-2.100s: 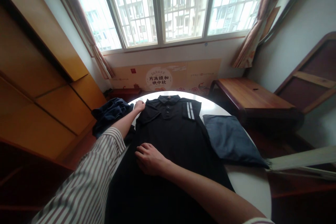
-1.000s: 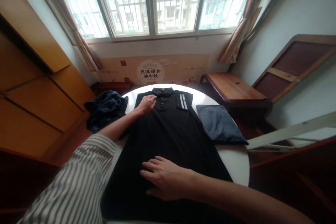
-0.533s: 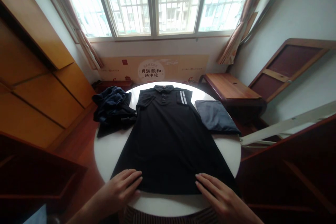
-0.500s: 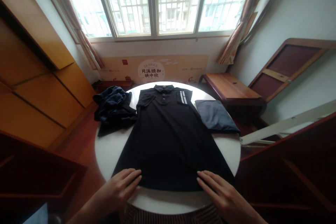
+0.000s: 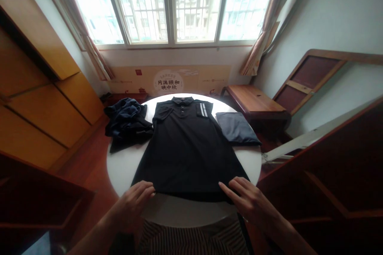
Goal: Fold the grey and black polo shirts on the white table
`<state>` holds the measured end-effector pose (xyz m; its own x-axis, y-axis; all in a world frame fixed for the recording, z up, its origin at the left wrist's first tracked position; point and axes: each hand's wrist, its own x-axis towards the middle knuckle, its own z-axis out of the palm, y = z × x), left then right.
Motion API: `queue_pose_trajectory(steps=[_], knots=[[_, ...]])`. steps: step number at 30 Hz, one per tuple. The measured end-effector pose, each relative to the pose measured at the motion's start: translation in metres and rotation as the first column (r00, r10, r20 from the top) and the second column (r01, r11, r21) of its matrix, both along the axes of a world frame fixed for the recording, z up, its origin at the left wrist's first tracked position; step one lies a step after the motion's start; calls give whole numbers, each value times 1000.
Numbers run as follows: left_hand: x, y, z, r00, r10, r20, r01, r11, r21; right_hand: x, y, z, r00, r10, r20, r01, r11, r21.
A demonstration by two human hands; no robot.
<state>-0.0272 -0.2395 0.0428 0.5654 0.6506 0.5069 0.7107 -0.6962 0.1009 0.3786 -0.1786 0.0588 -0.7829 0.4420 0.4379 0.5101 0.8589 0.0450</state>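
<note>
- Fingers (image 5: 149,192) of my left hand (image 5: 131,209) are loosely together and slightly curled, their tips at the lower hem of the shirt, not visibly pinching the cloth.
- Fingers (image 5: 235,185) of my right hand (image 5: 253,203) are open and spread, with the tips on or just at the hem's right side; nothing shows them gripping.
- Between my hands lies the long black polo shirt (image 5: 182,151), flat and face up, collar toward the window, buttons closed, two pale stripes on its pocket.
- It rests on a round white table (image 5: 185,217), with its hem near the table's edge closest to me.
- Left of the shirt, touching it, sits a crumpled navy garment (image 5: 127,123).
- Right of it, just beside the shirt, lies a folded slate-blue garment (image 5: 236,129).
- Below my hands, I see my striped clothing (image 5: 191,241).
- Beyond the table are a barred window (image 5: 167,8) with curtains (image 5: 260,36), a printed poster (image 5: 167,81) below the sill, and a low wooden bench (image 5: 251,99).
- Orange wooden cabinet doors (image 5: 44,99) fill the left side.
</note>
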Motion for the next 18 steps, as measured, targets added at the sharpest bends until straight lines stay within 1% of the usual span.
queue_pose_trajectory(steps=[2,4,6,7,9,11,13,15,18], knots=[[-1,1,3,991,75,110,-73,997,-23,5,0,-9,998,-43,49,44,999,-12],[-1,4,7,987,92,132,-89,996,-25,11,1,-19,988,-136,71,138,990,-16],[0,8,11,996,48,75,-47,999,-15,18,4,-27,968,-238,79,240,971,-18],[-1,10,13,1000,4,24,-3,1000,-8,21,5,-29,957,-278,80,281,960,-22],[-3,12,17,992,-81,-100,82,997,11,28,6,-28,942,-324,81,329,943,-44],[-9,11,18,969,-92,-231,98,995,17,36,5,-24,940,-334,71,338,939,-62],[-18,8,18,947,-43,-317,51,999,15,44,1,-20,945,-323,53,326,943,-58],[-30,2,17,940,18,-341,-7,999,34,54,-5,-16,954,-298,27,299,954,-20],[-48,-8,16,943,72,-325,-51,996,72,67,-12,-12,966,-258,13,257,965,40]])
